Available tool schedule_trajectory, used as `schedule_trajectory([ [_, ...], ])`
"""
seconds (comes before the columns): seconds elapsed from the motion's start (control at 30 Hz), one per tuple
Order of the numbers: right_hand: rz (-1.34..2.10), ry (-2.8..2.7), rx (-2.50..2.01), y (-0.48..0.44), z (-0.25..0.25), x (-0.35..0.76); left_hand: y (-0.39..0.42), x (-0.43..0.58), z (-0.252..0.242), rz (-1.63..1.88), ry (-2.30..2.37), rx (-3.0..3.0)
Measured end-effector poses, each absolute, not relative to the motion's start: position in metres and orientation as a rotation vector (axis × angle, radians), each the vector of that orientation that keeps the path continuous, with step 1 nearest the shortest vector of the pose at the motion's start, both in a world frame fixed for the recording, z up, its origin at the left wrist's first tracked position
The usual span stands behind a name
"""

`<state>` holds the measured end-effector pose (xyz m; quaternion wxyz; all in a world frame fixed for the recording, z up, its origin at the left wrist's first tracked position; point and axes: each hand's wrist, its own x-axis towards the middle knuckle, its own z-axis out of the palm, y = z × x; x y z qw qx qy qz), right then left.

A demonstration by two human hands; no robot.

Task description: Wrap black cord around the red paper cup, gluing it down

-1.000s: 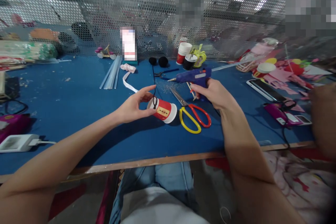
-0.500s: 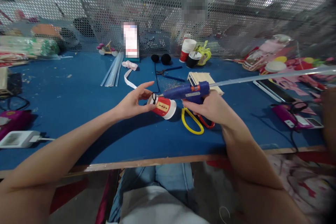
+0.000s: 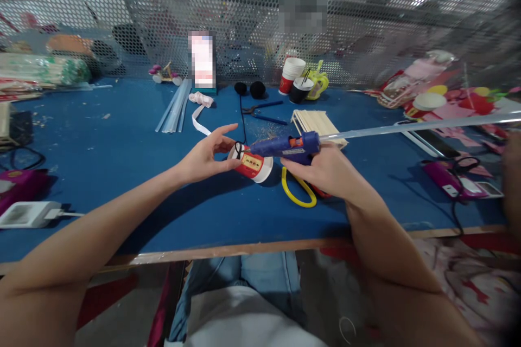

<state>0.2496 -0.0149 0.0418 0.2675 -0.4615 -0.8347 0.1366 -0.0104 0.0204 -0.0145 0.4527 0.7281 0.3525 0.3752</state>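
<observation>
A red and white paper cup lies on its side on the blue table. My left hand pinches its base end, where a thin black loop sits, with the forefinger stretched out above. My right hand grips a blue hot glue gun. Its nozzle points left and touches the cup's base by the loop. A long clear glue stick juts from the back of the gun to the right.
Yellow and red scissors lie under my right hand. Wooden sticks, pliers, stacked cups and clear glue sticks sit further back before a mesh wall. Phones and pink craft scraps crowd the right; chargers lie at left.
My right hand lifted the glue gun from the table, swung it left and brought its nozzle to the cup's base. The left hand kept hold of the cup.
</observation>
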Motion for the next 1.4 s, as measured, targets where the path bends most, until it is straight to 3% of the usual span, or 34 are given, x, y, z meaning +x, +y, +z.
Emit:
schedule_trajectory([
  [1.4, 0.245, -2.326, -1.227, -0.0192, 0.0481, 0.2496, 0.0287, -0.0146, -0.0208, 0.949, 0.609, 1.862],
])
